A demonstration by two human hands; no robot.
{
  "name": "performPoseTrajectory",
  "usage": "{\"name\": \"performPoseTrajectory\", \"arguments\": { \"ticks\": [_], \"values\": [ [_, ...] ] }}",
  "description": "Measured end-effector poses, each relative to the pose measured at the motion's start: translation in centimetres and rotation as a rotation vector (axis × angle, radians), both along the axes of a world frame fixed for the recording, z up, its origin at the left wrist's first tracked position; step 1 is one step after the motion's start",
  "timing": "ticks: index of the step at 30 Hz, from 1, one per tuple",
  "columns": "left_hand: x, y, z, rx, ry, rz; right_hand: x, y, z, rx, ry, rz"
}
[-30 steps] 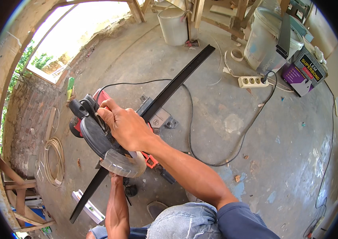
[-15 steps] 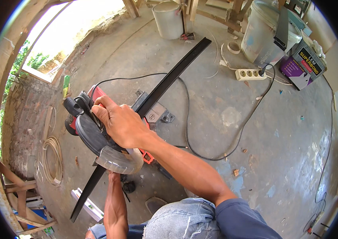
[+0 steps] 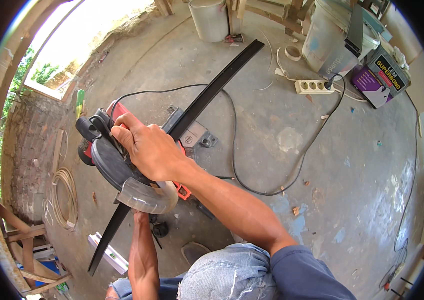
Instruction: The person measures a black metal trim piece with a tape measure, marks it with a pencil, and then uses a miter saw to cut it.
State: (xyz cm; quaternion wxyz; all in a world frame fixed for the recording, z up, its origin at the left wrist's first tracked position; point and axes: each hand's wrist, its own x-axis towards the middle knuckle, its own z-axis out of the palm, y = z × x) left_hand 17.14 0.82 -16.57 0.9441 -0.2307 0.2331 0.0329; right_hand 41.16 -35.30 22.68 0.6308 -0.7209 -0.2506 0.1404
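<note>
A red and black chop saw (image 3: 101, 156) stands on the concrete floor (image 3: 322, 165). My right hand (image 3: 147, 150) is shut on its top handle, above the clear curved blade guard (image 3: 144, 197). A long black bar (image 3: 217, 85) lies across the saw's base, running from far right to near left. My left hand (image 3: 140, 218) reaches up to the bar just under the guard. Its fingers are hidden, so I cannot tell its grip.
A black cable (image 3: 252, 185) loops from the saw to a white power strip (image 3: 314, 86). Behind stand a grey bucket (image 3: 212, 20), a large white tub (image 3: 327, 45) and a purple and black box (image 3: 379, 80). A wire coil (image 3: 64, 195) lies at the left, a white level (image 3: 109, 252) near my knee.
My head view has shifted slightly. My right hand stays on the saw handle and my left arm stays at the bar.
</note>
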Motion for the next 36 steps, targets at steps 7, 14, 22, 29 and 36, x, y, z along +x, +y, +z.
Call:
{"name": "performPoseTrajectory", "arguments": {
  "ticks": [7,14,22,29,36],
  "values": [
    [-1.0,2.9,-3.8,-0.013,0.010,0.037,0.1,-0.7,0.9,-0.045,0.034,0.092],
    [-1.8,4.7,-7.0,-0.017,0.018,0.074,0.1,-0.7,1.2,-0.028,0.033,0.094],
    [-0.5,0.8,-5.5,0.163,0.021,0.026,0.0,-0.2,-0.8,-0.034,0.001,-0.004],
    [-1.6,2.9,-2.1,-0.262,-0.045,0.126,-0.5,-0.1,1.6,-0.021,0.014,0.103],
    [0.4,-2.1,1.0,-0.275,-0.052,0.087,0.2,-0.8,0.5,-0.058,0.030,0.073]
  ]
}}
